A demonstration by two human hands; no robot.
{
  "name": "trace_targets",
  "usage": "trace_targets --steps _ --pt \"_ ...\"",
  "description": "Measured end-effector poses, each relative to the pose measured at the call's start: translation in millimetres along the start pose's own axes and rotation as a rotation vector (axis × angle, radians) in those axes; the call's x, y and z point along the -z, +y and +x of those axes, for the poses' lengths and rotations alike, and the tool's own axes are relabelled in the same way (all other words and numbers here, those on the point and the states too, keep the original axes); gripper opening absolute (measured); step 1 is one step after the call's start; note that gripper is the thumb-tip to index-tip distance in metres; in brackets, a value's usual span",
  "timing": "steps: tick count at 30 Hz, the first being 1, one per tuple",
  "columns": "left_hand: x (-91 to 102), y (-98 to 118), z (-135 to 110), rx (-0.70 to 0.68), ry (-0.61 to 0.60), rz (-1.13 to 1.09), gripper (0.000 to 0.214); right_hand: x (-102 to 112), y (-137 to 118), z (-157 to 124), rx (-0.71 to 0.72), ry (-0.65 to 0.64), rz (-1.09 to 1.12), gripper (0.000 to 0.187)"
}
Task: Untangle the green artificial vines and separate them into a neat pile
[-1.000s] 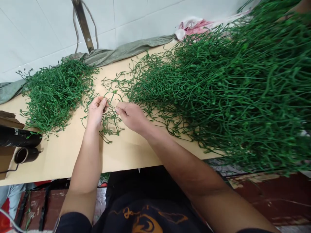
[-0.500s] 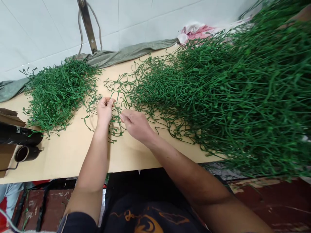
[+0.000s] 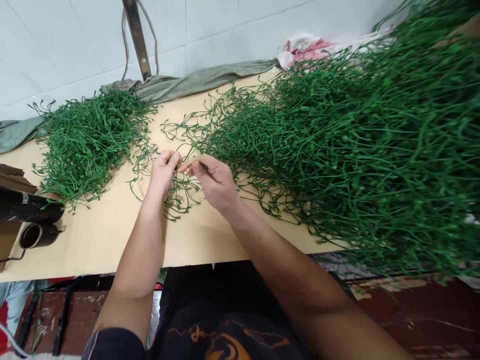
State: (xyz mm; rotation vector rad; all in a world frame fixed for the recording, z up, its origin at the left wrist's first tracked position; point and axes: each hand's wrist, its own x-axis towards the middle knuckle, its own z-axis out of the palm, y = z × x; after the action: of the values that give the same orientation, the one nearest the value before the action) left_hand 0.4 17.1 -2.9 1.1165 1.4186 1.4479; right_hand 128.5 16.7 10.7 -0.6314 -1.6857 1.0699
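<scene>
small pile [image 3: 86, 142] left | large pile [image 3: 337, 150] right | sprig [image 3: 180, 192] between | all on table [image 3: 105, 237]

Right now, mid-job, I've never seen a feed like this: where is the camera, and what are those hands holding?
There is no machine: a person works with two bare hands. The picture comes from a camera on their head, looking down, so the arms reach in from below. The left hand and right hand pinch one thin green sprig between them, above a pale table. A big heap of similar stems fills the right; a smaller heap lies left. At the left edge sit dark cylinders.
</scene>
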Motion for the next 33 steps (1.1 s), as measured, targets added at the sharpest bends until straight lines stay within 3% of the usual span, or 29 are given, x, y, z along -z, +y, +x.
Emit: trace_targets --steps 3,7,9,11,14,18,21,24,26,28,33 --pt "4.2 -10 8 -0.034 0.046 0.14 0.026 0 -6 -10 0.019 -0.002 0.018 0.034" --pt "26.3 -12 19 -0.046 0.474 0.211 0.026 6 -37 -24 0.194 -0.091 0.056 0.029" --pt "34.7 -6 18 -0.04 0.533 0.115 0.027 16 -46 -23 0.308 -0.135 -0.095 0.026" --pt "34.9 2 13 -0.017 0.471 0.05 0.025 32 -39 -14 0.302 -0.078 -0.332 0.024" --pt "25.2 12 3 0.063 0.264 -0.083 0.022 67 -8 3 0.097 0.063 -0.711 0.02" --pt "17.9 16 -1 0.098 0.145 -0.265 0.022 96 18 9 -0.04 0.188 -0.976 0.03" --pt "17.5 15 -1 0.035 0.21 -0.307 0.021 80 6 0 0.001 0.117 -0.861 0.025" --pt "13.7 13 -3 -0.057 0.257 -0.349 0.019 39 -12 -8 0.055 -0.096 -0.591 0.021" --pt "9.5 13 -6 -0.065 0.202 -0.4 0.018 12 -16 -9 0.069 -0.178 -0.459 0.021" --pt "5.9 12 -8 -0.027 0.123 -0.443 0.016 -5 -13 -7 0.064 -0.169 -0.421 0.024" --pt "4.5 6 -6 0.062 0.051 -0.501 0.012 -12 7 1 -0.094 -0.171 -0.392 0.03"
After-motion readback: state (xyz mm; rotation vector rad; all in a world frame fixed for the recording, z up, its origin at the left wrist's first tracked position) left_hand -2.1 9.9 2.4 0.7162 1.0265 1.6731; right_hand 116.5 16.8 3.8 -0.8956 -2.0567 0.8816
